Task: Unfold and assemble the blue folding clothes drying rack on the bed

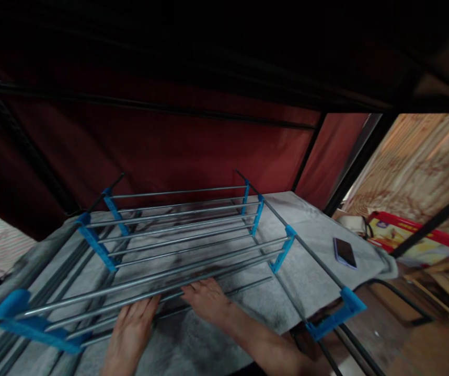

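Observation:
A rack of thin metal rods with blue plastic brackets lies across a grey blanket (302, 214). At the near left is one blue bracket (36, 331), with several rods running from it to the right. My left hand (132, 331) has its fingers curled over a metal rod (99, 310) near the rack's front. My right hand (206, 298) is bent over the same rod, a little farther right. Both palms hide parts of the lower rods behind them. One lower rod (253, 284) ends on the blanket, apart from the right-hand brackets. Another blue bracket (336, 313) sits at the near right.
A phone (344, 253) lies on the blanket at the right. Dark red curtains (193, 146) and black frame bars surround the bed. Loose long rods (57, 271) lie along the left side. Beyond the right edge are a red and yellow box (412, 235) and wooden pieces (444, 292).

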A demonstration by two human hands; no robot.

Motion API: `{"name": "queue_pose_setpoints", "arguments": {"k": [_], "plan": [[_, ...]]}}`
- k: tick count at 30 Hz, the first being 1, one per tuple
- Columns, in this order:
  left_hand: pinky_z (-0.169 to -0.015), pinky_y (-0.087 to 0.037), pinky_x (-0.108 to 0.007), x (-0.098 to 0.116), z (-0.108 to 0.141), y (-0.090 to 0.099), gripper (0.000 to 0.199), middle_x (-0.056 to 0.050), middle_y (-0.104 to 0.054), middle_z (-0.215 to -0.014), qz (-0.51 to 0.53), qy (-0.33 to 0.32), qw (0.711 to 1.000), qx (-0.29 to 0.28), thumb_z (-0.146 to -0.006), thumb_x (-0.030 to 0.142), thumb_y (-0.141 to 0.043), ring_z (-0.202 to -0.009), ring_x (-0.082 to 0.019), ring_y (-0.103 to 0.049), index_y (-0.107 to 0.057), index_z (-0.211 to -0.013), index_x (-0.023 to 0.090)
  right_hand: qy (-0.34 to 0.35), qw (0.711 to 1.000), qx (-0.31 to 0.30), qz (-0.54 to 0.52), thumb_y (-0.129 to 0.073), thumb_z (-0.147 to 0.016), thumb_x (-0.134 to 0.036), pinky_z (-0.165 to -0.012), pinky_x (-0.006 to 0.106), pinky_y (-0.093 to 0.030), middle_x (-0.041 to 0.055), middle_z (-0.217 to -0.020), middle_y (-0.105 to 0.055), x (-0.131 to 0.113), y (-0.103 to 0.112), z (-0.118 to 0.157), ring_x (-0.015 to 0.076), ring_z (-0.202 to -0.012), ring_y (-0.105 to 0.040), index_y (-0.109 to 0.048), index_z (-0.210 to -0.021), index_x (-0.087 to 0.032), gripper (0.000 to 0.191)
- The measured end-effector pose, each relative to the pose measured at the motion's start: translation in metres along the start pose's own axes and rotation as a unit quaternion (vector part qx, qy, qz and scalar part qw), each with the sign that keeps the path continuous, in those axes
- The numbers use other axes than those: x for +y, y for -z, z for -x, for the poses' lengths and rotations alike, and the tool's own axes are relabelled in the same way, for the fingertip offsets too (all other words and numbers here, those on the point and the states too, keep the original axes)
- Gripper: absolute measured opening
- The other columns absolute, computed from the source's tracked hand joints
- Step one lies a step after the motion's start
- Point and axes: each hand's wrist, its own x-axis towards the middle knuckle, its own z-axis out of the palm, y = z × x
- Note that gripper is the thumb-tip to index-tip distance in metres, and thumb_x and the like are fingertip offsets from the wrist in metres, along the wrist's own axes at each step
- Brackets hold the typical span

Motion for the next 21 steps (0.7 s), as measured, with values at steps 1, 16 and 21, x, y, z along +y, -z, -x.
{"name": "queue_pose_setpoints", "arguments": {"k": [1, 16, 21], "plan": [[-0.096, -0.045, -0.04, -0.004, 0.002, -0.001, 0.055, -0.006, -0.078, -0.107, 0.003, -0.011, 1.0, -0.003, -0.087, 0.012, -0.041, -0.1, -0.025, -0.07, -0.066, -0.133, 0.029, 0.005, 1.0, 0.024, -0.009, -0.052, -0.104, -0.034, -0.099, 0.037, -0.052, 0.0037, -0.123, -0.071, 0.002, 0.0, 0.006, 0.0189, -0.108, -0.066, -0.057, -0.132, -0.025, 0.03], [-0.085, -0.047, -0.041, -0.015, 0.002, 0.003, 0.054, -0.005, -0.08, -0.099, -0.013, -0.024, 0.998, -0.048, -0.087, 0.015, -0.038, -0.089, -0.027, -0.07, -0.074, -0.123, 0.033, -0.424, 0.825, 0.358, -0.108, -0.043, -0.094, -0.038, -0.092, 0.037, -0.054, 0.0158, -0.122, -0.065, 0.18, 0.002, 0.166, 0.0247, -0.114, -0.064, -0.053, -0.126, -0.017, 0.04], [-0.092, -0.045, -0.04, -0.008, -0.002, 0.011, 0.055, -0.007, -0.079, -0.104, -0.026, 0.007, 0.993, -0.115, -0.088, 0.012, -0.037, -0.094, -0.025, -0.069, -0.073, -0.126, 0.026, -0.441, 0.817, 0.316, -0.196, -0.043, -0.093, -0.037, -0.086, 0.035, -0.054, 0.0107, -0.105, -0.073, 0.19, 0.003, 0.143, 0.024, -0.1, -0.068, -0.059, -0.115, -0.02, 0.032]]}}
